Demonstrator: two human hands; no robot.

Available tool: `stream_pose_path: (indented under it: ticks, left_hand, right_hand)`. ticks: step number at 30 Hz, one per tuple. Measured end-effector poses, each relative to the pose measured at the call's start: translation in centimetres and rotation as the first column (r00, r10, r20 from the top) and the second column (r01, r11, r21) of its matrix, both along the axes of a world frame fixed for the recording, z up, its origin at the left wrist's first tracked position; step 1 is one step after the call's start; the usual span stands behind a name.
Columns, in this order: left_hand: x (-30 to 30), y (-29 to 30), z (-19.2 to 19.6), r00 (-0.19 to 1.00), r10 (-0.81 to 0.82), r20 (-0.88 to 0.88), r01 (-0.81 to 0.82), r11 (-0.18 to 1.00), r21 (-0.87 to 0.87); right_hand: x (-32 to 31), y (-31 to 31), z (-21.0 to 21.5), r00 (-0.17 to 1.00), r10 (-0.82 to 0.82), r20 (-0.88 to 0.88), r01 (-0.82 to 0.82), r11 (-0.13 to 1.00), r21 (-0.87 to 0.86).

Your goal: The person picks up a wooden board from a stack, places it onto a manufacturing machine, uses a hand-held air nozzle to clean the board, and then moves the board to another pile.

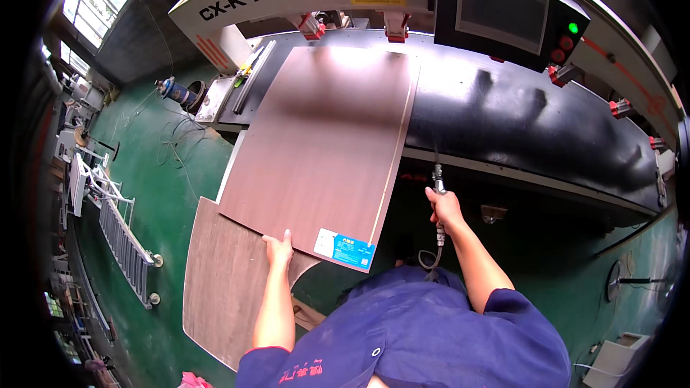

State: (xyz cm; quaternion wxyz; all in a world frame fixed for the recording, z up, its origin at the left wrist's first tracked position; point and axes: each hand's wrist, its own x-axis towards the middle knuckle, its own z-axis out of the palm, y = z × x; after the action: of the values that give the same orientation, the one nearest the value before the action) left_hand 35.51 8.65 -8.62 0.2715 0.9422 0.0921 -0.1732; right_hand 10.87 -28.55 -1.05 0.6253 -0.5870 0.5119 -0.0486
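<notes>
A large brown board [316,129] lies partly on the black machine table, its near end jutting out toward me. My left hand [279,250] grips its near edge, the thumb against the edge and some fingers hidden. On the board's near right corner is a blue and white label [345,248]. My right hand [447,210] is wrapped round a metal air blow gun [438,176], to the right of the board. The gun points away from me, toward the table edge, and a hose [430,257] hangs from its lower end.
A grey-brown woodgrain board [223,280] sits lower, beneath the near left corner. Over the black table [503,115] spans a machine beam with red-tipped clamps and a control screen [502,11]. Metal strips [254,77] lie at the table's left end. A wheeled metal frame [126,237] stands left.
</notes>
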Motion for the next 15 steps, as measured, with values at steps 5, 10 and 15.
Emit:
stream_pose_path:
  ticks: [5, 10, 15]
  left_hand:
    - [0.6, 0.2, -1.7, 0.995, 0.037, 0.091, -0.034, 0.999, -0.041]
    - [-0.9, -3.7, 2.9, 0.989, 0.137, -0.049, -0.141, 0.984, -0.110]
    - [-1.3, -5.3, 3.8, 0.990, 0.101, -0.102, -0.121, 0.967, -0.224]
  right_hand:
    - [2.0, -1.2, 1.1, 0.972, 0.213, 0.095, -0.221, 0.972, 0.084]
    - [1.5, -1.8, -0.3, 0.979, 0.196, 0.061, -0.202, 0.974, 0.104]
    - [0.9, -0.7, -2.3, 0.983, 0.162, 0.081, -0.171, 0.979, 0.112]
